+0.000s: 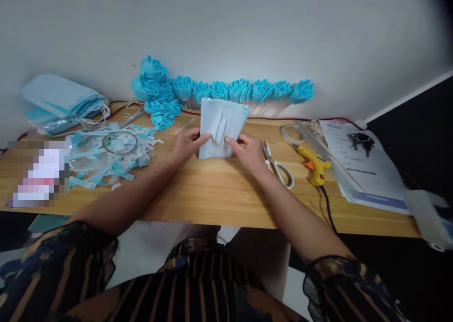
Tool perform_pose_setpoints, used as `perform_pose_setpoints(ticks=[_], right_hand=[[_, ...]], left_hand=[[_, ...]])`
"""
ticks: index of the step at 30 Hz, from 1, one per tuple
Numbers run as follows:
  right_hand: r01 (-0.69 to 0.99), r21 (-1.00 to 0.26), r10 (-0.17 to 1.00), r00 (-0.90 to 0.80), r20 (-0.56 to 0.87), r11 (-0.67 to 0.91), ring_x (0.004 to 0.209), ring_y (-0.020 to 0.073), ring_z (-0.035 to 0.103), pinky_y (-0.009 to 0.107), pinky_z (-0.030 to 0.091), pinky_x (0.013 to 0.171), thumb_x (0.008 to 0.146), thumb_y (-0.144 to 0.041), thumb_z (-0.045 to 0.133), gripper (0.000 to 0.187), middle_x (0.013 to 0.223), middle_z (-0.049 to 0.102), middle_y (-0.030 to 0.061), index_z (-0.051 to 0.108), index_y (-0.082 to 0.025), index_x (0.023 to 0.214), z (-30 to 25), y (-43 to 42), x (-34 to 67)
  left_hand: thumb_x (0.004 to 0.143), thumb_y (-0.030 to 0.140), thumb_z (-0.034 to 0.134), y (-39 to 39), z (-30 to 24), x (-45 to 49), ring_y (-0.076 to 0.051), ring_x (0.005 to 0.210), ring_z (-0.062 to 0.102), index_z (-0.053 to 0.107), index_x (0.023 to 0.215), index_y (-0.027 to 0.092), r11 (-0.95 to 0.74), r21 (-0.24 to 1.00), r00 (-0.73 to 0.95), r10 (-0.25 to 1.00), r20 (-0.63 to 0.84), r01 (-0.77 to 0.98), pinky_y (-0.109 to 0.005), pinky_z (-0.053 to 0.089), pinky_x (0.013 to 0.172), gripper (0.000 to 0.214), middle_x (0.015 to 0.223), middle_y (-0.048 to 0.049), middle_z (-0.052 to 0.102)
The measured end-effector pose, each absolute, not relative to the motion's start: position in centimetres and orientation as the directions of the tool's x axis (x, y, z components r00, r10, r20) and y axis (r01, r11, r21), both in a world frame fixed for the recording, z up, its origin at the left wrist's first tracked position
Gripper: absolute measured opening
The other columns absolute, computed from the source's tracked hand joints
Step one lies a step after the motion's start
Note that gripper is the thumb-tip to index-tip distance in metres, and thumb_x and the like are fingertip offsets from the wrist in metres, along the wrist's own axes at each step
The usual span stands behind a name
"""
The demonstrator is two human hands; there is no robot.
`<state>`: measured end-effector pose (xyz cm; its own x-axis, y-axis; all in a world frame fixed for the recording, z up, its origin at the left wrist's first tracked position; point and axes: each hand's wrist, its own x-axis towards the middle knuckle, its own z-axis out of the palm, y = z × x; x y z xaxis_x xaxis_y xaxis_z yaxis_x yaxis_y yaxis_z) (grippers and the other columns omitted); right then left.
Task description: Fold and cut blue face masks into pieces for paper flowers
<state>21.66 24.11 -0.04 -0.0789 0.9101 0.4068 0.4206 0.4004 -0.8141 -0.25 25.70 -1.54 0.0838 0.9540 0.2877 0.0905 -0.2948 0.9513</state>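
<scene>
A light blue disposable face mask [214, 116] is held upright above the table's middle, with creases running down its centre. My left hand [186, 146] pinches its left side, thumb in front and fingers behind. On the right side, my right hand [247, 151] grips it the same way, its thumb pressed near the creases. The fingers behind the mask are mostly hidden. Just right of my right hand lie open scissors [278, 166] with pale handles. Several blue flowers [240, 90] on sticks rest along the wall behind the mask.
Cut blue and white scraps [138, 154] lie left, with a tape roll [119, 143] on them. A stack of masks [63, 97] sits back left. To the right are a yellow glue gun [314, 164] with a black cord, another tape roll [293, 133], papers [364, 171] and keys [361, 139].
</scene>
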Motion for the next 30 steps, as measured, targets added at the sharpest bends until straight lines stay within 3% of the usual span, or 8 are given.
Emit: perform_pose_setpoints(ticks=[4, 8, 13, 17, 21, 24, 30], right_hand=[[0.309, -0.886, 0.938, -0.072, 0.339, 0.344, 0.073, 0.0180, 0.058, 0.030, 0.046, 0.065, 0.083, -0.044, 0.073, 0.024, 0.072, 0.066, -0.0006, 0.071, -0.020, 0.079, 0.0, 24.2, 21.6], [0.207, -0.939, 0.961, -0.082, 0.263, 0.274, 0.079, 0.0194, 0.062, 0.031, 0.050, 0.069, 0.080, -0.043, 0.076, 0.024, 0.079, 0.070, 0.0000, 0.073, -0.020, 0.088, -0.5, 24.6, 21.4], [0.128, -0.963, 0.970, -0.082, 0.229, 0.238, 0.071, 0.0168, 0.058, 0.030, 0.049, 0.066, 0.076, -0.044, 0.077, 0.025, 0.075, 0.068, -0.0016, 0.071, -0.021, 0.082, -1.1, 24.9, 21.4], [0.141, -0.955, 0.965, -0.068, 0.253, 0.261, 0.070, 0.0171, 0.058, 0.030, 0.048, 0.063, 0.077, -0.046, 0.077, 0.025, 0.073, 0.067, -0.0019, 0.071, -0.022, 0.081, -1.1, 25.0, 21.5], [0.267, -0.901, 0.936, -0.005, 0.353, 0.341, 0.065, 0.0161, 0.057, 0.028, 0.045, 0.060, 0.078, -0.044, 0.076, 0.023, 0.067, 0.065, -0.0022, 0.072, -0.021, 0.077, 0.0, 24.5, 21.6], [0.315, -0.855, 0.902, -0.008, 0.431, 0.411, 0.070, 0.0182, 0.063, 0.031, 0.050, 0.066, 0.080, -0.042, 0.075, 0.021, 0.075, 0.072, 0.0006, 0.074, -0.022, 0.080, 0.7, 24.2, 21.7], [0.316, -0.872, 0.926, -0.077, 0.370, 0.374, 0.076, 0.0211, 0.067, 0.034, 0.053, 0.070, 0.080, -0.039, 0.074, 0.018, 0.082, 0.077, 0.0027, 0.076, -0.022, 0.086, 0.0, 24.5, 21.6]], left_hand=[[0.079, 0.051, 0.083, 25.3, -1.1, -0.1, -0.022, 0.082, 0.068, 0.073, 0.082, 0.019, -0.258, 0.966, 0.120, 0.960, 0.253, 0.031, -0.031, 0.054, 0.069, 0.034, 0.079, -0.0028, 0.072], [0.075, 0.061, 0.084, 25.0, -0.7, 0.3, -0.022, 0.087, 0.069, 0.074, 0.094, 0.018, -0.177, 0.981, 0.145, 0.972, 0.186, -0.076, -0.031, 0.056, 0.074, 0.047, 0.090, -0.0039, 0.076], [0.071, 0.070, 0.081, 25.1, -0.6, 0.6, -0.016, 0.072, 0.066, 0.071, 0.090, 0.018, -0.008, 0.976, 0.142, 0.989, 0.040, -0.216, -0.028, 0.054, 0.067, 0.056, 0.082, -0.0030, 0.072], [0.061, 0.064, 0.089, 25.2, -0.5, 0.5, -0.016, 0.070, 0.063, 0.072, 0.083, 0.019, -0.047, 0.990, 0.092, 0.994, 0.059, -0.134, -0.029, 0.053, 0.069, 0.053, 0.077, -0.0015, 0.071], [0.073, 0.059, 0.083, 24.7, 0.1, 0.3, -0.018, 0.075, 0.063, 0.073, 0.075, 0.019, -0.219, 0.974, 0.053, 0.974, 0.222, -0.047, -0.031, 0.053, 0.075, 0.042, 0.075, -0.0014, 0.070], [0.077, 0.057, 0.081, 24.4, 0.5, 0.2, -0.019, 0.079, 0.064, 0.073, 0.075, 0.020, -0.303, 0.953, 0.054, 0.951, 0.304, -0.029, -0.032, 0.053, 0.077, 0.039, 0.075, -0.0017, 0.070], [0.072, 0.057, 0.082, 25.6, -1.0, -0.1, -0.018, 0.075, 0.062, 0.071, 0.075, 0.019, -0.245, 0.968, 0.119, 0.964, 0.238, 0.047, -0.032, 0.052, 0.075, 0.040, 0.070, -0.0011, 0.066]])
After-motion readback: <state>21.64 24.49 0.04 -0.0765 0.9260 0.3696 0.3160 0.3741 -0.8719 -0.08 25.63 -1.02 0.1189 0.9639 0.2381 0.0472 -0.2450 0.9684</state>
